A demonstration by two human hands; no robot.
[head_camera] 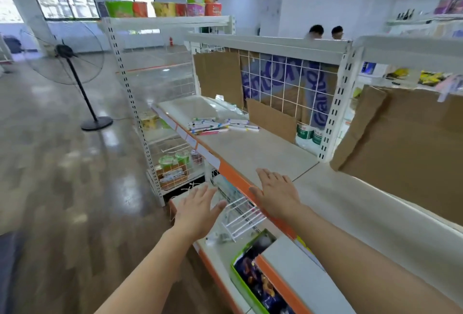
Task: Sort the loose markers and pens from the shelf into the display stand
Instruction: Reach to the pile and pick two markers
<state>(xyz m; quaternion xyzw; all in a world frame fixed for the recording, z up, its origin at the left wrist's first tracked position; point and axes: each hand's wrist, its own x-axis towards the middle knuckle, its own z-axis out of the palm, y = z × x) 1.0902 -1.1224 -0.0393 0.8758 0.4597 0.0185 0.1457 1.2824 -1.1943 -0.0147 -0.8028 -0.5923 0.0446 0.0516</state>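
1. The whole view is soft with blur; the markers and pens show only as a loose heap of white barrels with coloured caps, too small to count.
2. A white wire rack sits below the shelf edge, between the two hands; I cannot tell whether it is the display stand.
3. The heap lies on the shelf well beyond both hands, near the shelf's far left end.
4. The left hand hovers off the shelf front, fingers straight, holding nothing.
5. The right hand is flat at the orange shelf edge, fingers spread, empty.
6. Bare shelf surface runs from the right hand to the heap; cardboard backs it.
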